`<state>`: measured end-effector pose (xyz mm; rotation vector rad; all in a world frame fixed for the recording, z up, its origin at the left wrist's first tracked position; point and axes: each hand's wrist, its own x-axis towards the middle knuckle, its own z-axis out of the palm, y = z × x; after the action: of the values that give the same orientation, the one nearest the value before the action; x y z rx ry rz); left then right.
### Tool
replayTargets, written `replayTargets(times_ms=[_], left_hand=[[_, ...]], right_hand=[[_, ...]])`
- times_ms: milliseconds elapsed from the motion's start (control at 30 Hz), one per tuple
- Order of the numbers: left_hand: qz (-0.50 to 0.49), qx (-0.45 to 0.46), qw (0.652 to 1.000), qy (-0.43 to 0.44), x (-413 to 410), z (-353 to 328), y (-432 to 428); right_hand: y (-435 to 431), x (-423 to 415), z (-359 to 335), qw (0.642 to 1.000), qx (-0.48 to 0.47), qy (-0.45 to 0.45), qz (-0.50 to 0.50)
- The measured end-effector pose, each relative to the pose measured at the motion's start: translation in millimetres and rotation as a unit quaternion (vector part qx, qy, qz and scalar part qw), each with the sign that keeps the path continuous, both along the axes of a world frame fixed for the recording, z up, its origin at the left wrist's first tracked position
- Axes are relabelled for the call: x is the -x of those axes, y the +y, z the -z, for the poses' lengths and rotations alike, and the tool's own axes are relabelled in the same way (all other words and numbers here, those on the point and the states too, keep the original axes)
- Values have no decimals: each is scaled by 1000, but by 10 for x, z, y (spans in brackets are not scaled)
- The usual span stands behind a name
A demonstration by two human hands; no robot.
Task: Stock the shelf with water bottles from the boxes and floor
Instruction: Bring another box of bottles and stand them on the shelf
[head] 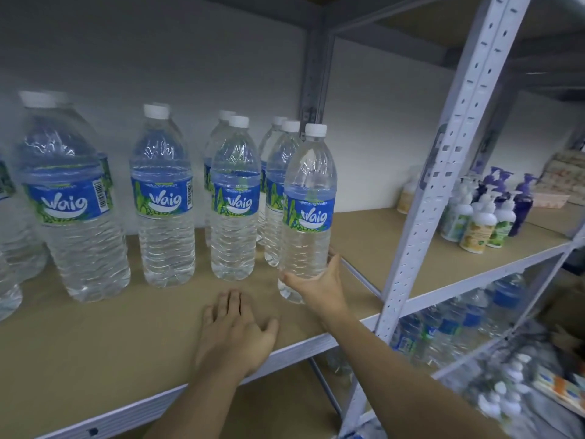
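Note:
Several clear water bottles with blue labels and white caps stand in rows on the brown shelf board. My right hand grips the lower part of the rightmost water bottle, which stands upright at the front right of the group. My left hand lies flat on the shelf board in front of the bottles, fingers straight, holding nothing.
A grey perforated upright rises right of my right arm. Beyond it stand pump bottles of lotion on the neighbouring shelf. More water bottles lie on the shelf below at right. A white wall backs the shelf.

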<state>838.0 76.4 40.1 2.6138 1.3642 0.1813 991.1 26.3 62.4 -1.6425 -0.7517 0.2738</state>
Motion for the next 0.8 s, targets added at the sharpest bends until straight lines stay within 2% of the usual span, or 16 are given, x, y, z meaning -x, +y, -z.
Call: replayTargets(times_ms=[300,800], left_hand=[[6,1,1000,4,13,-29,-18],[-3,-12,1000,9,7,-45,-34]], right_hand=[[-18,13,17,1000,-13,10,-11],[11,-46,42,997,20,49,-58]])
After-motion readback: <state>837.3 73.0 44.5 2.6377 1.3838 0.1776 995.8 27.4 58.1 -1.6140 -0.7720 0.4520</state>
